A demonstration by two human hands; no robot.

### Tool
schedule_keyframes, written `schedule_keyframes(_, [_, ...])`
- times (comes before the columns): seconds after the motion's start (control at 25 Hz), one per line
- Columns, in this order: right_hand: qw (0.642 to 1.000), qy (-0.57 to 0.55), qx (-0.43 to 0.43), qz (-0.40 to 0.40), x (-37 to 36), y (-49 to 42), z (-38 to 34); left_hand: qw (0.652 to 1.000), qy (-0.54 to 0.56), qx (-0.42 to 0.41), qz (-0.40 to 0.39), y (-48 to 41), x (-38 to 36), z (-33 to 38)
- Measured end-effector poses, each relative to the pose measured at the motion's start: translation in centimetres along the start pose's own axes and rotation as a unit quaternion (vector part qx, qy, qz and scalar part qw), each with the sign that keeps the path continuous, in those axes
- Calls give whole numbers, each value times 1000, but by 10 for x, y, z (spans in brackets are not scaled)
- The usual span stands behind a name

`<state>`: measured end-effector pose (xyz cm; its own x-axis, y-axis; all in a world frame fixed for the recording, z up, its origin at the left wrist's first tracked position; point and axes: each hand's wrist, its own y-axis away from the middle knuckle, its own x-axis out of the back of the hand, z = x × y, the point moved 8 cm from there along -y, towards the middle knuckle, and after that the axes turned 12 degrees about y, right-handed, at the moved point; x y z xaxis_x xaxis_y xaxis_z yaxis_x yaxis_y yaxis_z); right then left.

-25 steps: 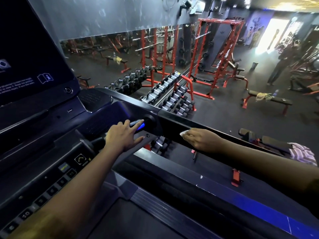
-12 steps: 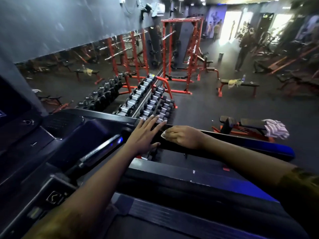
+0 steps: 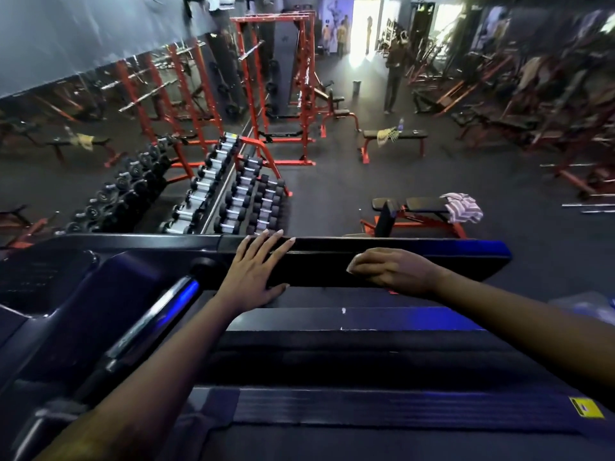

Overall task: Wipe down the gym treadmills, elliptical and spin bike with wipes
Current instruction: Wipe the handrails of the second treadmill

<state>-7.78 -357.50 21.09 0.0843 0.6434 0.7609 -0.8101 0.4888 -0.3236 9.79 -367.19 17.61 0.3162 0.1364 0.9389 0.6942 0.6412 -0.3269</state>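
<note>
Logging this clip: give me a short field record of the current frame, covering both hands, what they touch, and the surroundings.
setting: gym, seen from on a treadmill
left hand: flat, fingers spread, resting on the black handrail
right hand: on the same handrail, further right, fingers curled over a pale wipe
wipe: mostly hidden under the fingers
background: dumbbell rack; striped towel on a red bench

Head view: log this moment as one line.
left hand: flat on treadmill rail | right hand: holds wipe against same rail, wipe mostly hidden | stage: rail wipe-down
</note>
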Motion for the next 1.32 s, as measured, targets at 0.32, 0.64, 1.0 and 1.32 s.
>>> schedule_keyframes(0.32, [997, -3, 55, -56, -39, -39, -32, 1000, 22, -5, 2, 0, -1, -5])
schedule_keyframes(0.64, [978, -55, -161, -123, -38, 76, 1, 999, 36, -10, 18, 2, -1, 1])
schedule_keyframes(1.0, [876, -149, -455, 52, -1, -42, -2, 999, 10, -40, 8, -9, -10, 23])
schedule_keyframes(1.32, [831, -36, -555, -19, -10, 44, 23, 997, 44, -49, 35, -18, -7, 34])
